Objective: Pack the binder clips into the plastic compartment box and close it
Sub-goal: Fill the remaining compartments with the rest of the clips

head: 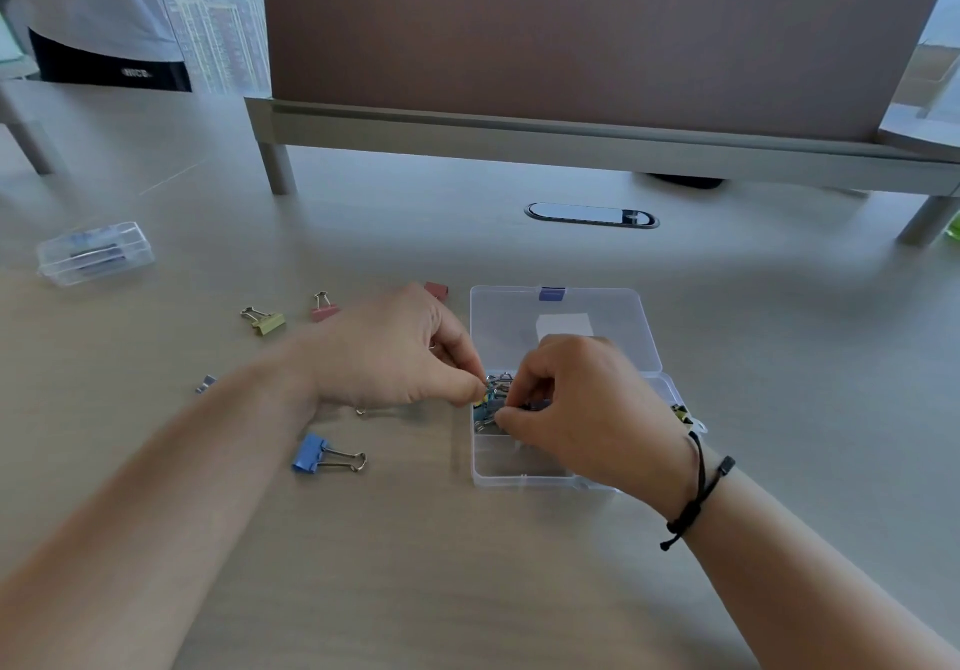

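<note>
A clear plastic compartment box (485, 472) lies open on the table, its lid (558, 313) folded back with a purple latch. My left hand (395, 352) and my right hand (587, 404) meet over the box's left compartment, both pinching small binder clips (493, 399) there. Loose clips lie on the table to the left: a blue one (322, 453), a yellow one (265, 320), a pink one (324, 308), a red one (437, 289) behind my left hand and a small bluish one (206, 383). A yellow-black clip (680, 412) sits at the box's right edge.
A second clear box (96, 252), closed, stands at the far left. A brown desk divider (571, 35) on a metal frame runs across the back, with an oval cable grommet (592, 214) in front of it. A person (98, 14) stands at the back left.
</note>
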The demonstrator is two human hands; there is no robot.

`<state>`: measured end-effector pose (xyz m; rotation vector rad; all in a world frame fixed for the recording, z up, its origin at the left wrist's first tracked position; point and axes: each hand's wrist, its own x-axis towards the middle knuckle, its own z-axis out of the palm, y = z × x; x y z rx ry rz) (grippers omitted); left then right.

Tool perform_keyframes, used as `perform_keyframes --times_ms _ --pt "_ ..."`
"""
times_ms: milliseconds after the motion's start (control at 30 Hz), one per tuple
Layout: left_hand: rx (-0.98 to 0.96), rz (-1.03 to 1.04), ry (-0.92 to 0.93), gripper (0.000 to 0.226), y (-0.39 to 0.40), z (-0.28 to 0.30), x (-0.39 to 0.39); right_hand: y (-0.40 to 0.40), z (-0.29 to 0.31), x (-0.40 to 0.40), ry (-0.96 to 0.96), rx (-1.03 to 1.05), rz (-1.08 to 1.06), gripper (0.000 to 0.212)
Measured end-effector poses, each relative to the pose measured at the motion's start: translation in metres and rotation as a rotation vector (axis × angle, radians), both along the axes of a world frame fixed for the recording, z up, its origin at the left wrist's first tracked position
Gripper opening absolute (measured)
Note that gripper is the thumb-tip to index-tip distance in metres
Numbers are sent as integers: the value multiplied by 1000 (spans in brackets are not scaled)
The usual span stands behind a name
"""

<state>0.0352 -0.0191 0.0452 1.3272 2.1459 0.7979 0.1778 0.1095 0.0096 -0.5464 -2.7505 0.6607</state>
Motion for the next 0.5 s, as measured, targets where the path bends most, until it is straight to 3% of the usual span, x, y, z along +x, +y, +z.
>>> perform_keyframes --times_ms 133,500 --pt "-38 -50 67 6 -1 2 2 0 1 -1 0 -5 3 15" --pt "-110 -88 162 5 2 -2 7 3 5 1 -33 -96 -7 7"
